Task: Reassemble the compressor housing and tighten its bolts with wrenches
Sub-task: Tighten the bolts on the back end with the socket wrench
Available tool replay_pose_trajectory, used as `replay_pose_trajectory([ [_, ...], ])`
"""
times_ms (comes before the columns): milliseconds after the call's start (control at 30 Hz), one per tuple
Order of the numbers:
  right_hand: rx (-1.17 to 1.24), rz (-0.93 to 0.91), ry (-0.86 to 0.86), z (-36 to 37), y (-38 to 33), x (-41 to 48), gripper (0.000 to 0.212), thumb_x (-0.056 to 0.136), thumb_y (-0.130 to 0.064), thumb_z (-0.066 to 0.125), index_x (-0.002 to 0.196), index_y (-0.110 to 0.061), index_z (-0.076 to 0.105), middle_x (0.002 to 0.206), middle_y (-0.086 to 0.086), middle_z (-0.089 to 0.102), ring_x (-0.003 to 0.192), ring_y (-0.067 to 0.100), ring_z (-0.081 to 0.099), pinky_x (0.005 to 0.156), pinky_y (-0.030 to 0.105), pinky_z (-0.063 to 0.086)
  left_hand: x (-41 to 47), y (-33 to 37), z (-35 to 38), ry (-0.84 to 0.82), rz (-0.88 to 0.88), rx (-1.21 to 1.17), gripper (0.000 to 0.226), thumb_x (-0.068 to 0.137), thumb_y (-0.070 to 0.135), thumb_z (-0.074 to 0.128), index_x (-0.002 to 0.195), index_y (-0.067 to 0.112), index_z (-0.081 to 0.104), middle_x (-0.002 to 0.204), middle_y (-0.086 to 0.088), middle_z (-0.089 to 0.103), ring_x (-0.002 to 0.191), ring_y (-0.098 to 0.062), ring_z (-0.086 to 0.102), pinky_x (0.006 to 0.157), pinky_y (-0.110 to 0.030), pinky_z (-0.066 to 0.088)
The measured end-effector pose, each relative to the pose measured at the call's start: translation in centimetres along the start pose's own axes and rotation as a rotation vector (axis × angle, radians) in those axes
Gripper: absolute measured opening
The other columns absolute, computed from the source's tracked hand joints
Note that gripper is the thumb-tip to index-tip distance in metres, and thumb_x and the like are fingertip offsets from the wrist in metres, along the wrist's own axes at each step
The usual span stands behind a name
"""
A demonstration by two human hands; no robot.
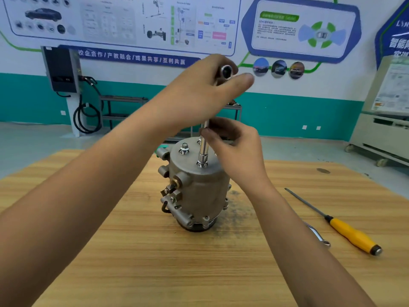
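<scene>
The grey metal compressor housing [199, 191] stands upright in the middle of the wooden table [155, 262], its flat round cover on top. A chrome socket wrench [203, 151] stands vertically on a bolt at the near edge of the cover. My left hand [199, 94] grips the wrench's upper end, whose round head [226, 71] shows between the fingers. My right hand [232, 138] pinches the shaft lower down. Another bolt with a washer [184, 148] sits raised on the cover's left side.
A yellow-handled screwdriver [345, 229] lies on the table at the right. A chrome wrench [318, 235] lies beside it, partly hidden by my right forearm. Behind the table are a metal rack, a wall charger with cable at left and a white cabinet at right.
</scene>
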State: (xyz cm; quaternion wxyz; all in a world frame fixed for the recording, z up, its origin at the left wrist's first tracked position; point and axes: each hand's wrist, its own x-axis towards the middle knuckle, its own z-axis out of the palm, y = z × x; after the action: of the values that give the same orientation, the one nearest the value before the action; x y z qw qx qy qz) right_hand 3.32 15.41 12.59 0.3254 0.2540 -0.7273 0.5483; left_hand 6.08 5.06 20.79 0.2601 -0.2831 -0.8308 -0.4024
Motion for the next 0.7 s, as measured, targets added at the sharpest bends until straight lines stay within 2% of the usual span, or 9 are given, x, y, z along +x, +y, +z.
replay_pose_trajectory([
  [33, -0.023, -0.020, 0.023, 0.0, 0.1, 0.0, 0.016, 0.083, -0.011, 0.069, 0.088, -0.025, 0.064, 0.080, -0.015, 0.063, 0.077, -0.003, 0.061, 0.077, 0.010, 0.046, 0.0, 0.1, 0.3, 0.062, 0.047, 0.054, 0.024, 0.092, 0.043, 0.050, 0.103, 0.024, 0.058, 0.095, 0.006, 0.063, 0.088, -0.008, 0.063, 0.076, -0.018, 0.047],
  [100, -0.067, -0.059, 0.061, 0.0, 0.1, -0.1, 0.018, 0.080, -0.013, 0.072, 0.083, -0.027, 0.060, 0.077, -0.015, 0.061, 0.075, -0.003, 0.059, 0.075, 0.009, 0.045, 0.3, 0.0, 0.5, 0.152, 0.062, -0.052, 0.024, 0.093, 0.037, 0.049, 0.094, 0.017, 0.061, 0.088, 0.000, 0.063, 0.076, -0.007, 0.067, 0.061, -0.015, 0.046],
  [200, -0.085, -0.034, 0.034, -0.3, -0.1, 0.0, 0.017, 0.083, -0.018, 0.069, 0.081, -0.031, 0.059, 0.079, -0.019, 0.062, 0.084, -0.001, 0.060, 0.078, 0.013, 0.044, 0.8, -0.7, 0.6, 0.171, -0.151, -0.580, 0.021, 0.096, 0.027, 0.049, 0.081, 0.013, 0.056, 0.075, 0.001, 0.060, 0.066, -0.014, 0.071, 0.059, -0.024, 0.053],
  [267, 0.005, 0.029, -0.096, -0.7, -0.1, 0.0, 0.016, 0.090, -0.016, 0.061, 0.093, -0.032, 0.062, 0.087, -0.021, 0.064, 0.092, -0.005, 0.060, 0.086, 0.016, 0.045, 1.0, -1.3, 0.5, 0.136, -0.273, -0.873, 0.024, 0.095, 0.030, 0.051, 0.082, 0.010, 0.052, 0.062, 0.003, 0.062, 0.062, -0.015, 0.070, 0.058, -0.027, 0.056],
  [333, 0.017, 0.064, -0.177, -1.0, 0.1, 0.1, 0.022, 0.094, -0.011, 0.053, 0.112, -0.018, 0.064, 0.099, -0.011, 0.067, 0.103, 0.005, 0.061, 0.095, 0.025, 0.046, 1.3, -1.6, 0.4, 0.104, -0.306, -0.908, 0.026, 0.095, 0.034, 0.050, 0.084, 0.010, 0.052, 0.052, 0.005, 0.061, 0.057, -0.012, 0.067, 0.058, -0.026, 0.057],
  [433, -0.012, 0.021, -0.145, -1.5, 0.1, 0.4, 0.020, 0.091, -0.005, 0.057, 0.109, -0.008, 0.066, 0.096, -0.001, 0.069, 0.096, 0.009, 0.064, 0.093, 0.026, 0.049, 1.7, -0.7, 0.7, 0.081, -0.202, -0.587, 0.025, 0.097, 0.034, 0.045, 0.085, 0.014, 0.054, 0.051, 0.005, 0.061, 0.056, -0.011, 0.066, 0.059, -0.024, 0.053],
  [567, -0.045, -0.051, -0.099, -1.5, 0.3, 0.6, 0.015, 0.084, -0.008, 0.067, 0.084, -0.022, 0.062, 0.078, -0.019, 0.063, 0.073, -0.011, 0.059, 0.075, 0.009, 0.046, 1.3, 0.4, 1.4, 0.066, 0.085, 0.291, 0.033, 0.094, 0.044, 0.045, 0.098, 0.013, 0.055, 0.082, -0.002, 0.064, 0.080, -0.017, 0.060, 0.067, -0.030, 0.042],
  [633, -0.070, -0.062, -0.064, -1.2, 0.5, 0.6, 0.016, 0.082, -0.012, 0.069, 0.080, -0.025, 0.059, 0.075, -0.022, 0.061, 0.071, -0.011, 0.057, 0.073, 0.010, 0.045, 1.0, 0.5, 1.3, 0.100, 0.107, 0.376, 0.030, 0.094, 0.045, 0.043, 0.086, 0.017, 0.051, 0.079, 0.000, 0.057, 0.084, -0.021, 0.059, 0.066, -0.033, 0.039],
  [700, -0.083, -0.046, -0.066, -1.0, 0.6, 0.6, 0.013, 0.084, -0.017, 0.068, 0.083, -0.026, 0.059, 0.076, -0.023, 0.061, 0.073, -0.012, 0.056, 0.074, 0.011, 0.044, 0.9, 0.4, 1.2, 0.123, 0.077, 0.253, 0.030, 0.094, 0.039, 0.044, 0.072, 0.017, 0.044, 0.071, -0.001, 0.052, 0.081, -0.023, 0.063, 0.069, -0.036, 0.044],
])
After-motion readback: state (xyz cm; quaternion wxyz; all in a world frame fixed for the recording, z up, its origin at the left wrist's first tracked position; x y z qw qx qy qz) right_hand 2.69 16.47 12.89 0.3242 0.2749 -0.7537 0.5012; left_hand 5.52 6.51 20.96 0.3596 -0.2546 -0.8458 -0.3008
